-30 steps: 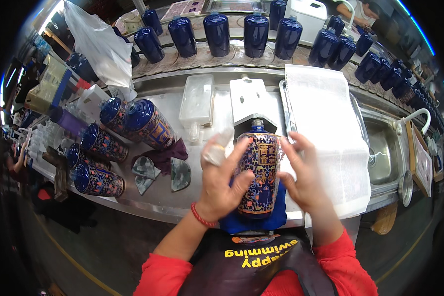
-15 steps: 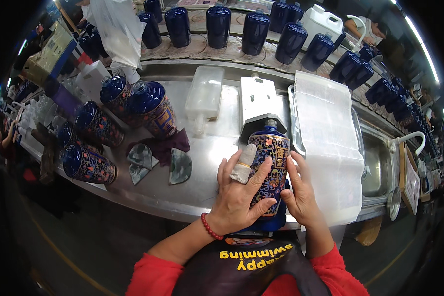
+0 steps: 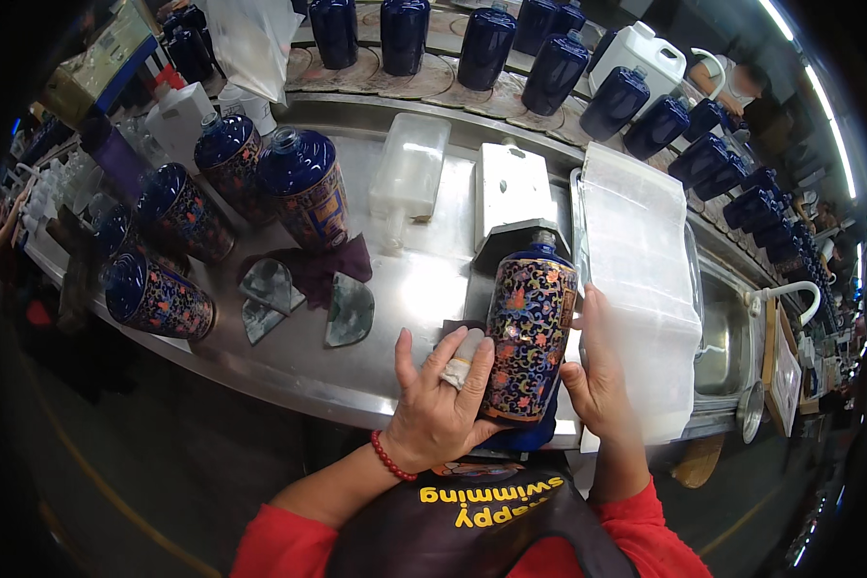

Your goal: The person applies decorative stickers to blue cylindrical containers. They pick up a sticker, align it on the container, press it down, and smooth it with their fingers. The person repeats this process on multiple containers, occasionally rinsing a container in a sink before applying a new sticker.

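Observation:
A dark blue bottle [image 3: 530,337] with a colourful floral pattern lies tilted in front of me, its neck pointing away and resting by the dark notched holder [image 3: 511,241] of a white block [image 3: 513,188]. My left hand [image 3: 438,400] is at its lower left, fingers stretched and apart, thumb by the bottle's base. One finger wears a pale cover with a band. Along the right side stands my right hand [image 3: 602,376], slightly blurred, with fingers extended and thumb close to the bottle; whether it touches is hard to tell. Blue cloth [image 3: 525,438] shows beneath the base.
Several patterned bottles [image 3: 303,188] stand at left, near a purple cloth [image 3: 342,260] and green-grey curved pieces [image 3: 350,310]. A clear bottle [image 3: 409,169] lies behind. White sheets [image 3: 641,289] cover a tray beside the sink [image 3: 727,361]. Plain blue bottles [image 3: 486,48] line the conveyor.
The bottle has turned, so its gold-framed label no longer faces up and flowers show instead. My left hand has slid off its front to the lower left; the right hand has shifted slightly outward.

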